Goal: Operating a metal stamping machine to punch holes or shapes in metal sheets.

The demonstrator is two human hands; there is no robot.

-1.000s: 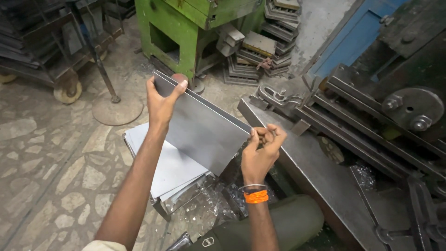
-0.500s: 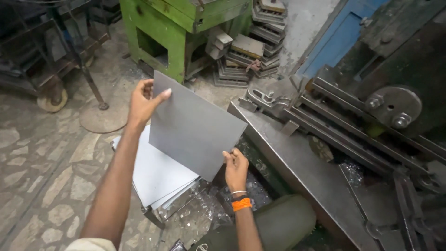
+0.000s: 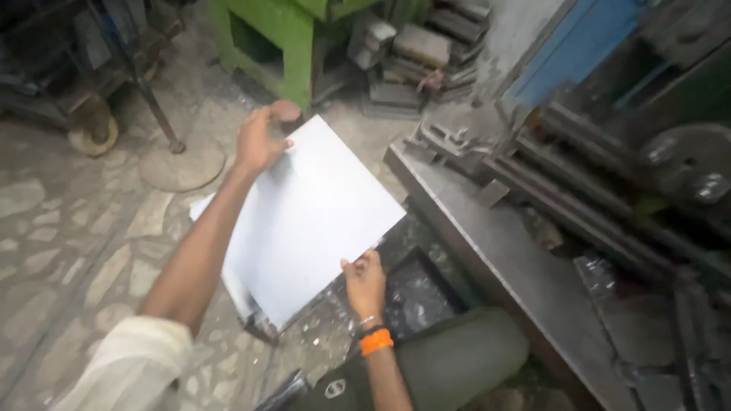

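Holding a flat rectangular pale grey metal sheet above the stone floor, I grip it at two opposite corners. My left hand is closed on the far upper corner; my right hand, with an orange wristband, pinches the near lower corner. A stack of similar sheets lies beneath. A long grey steel worktop runs to the right.
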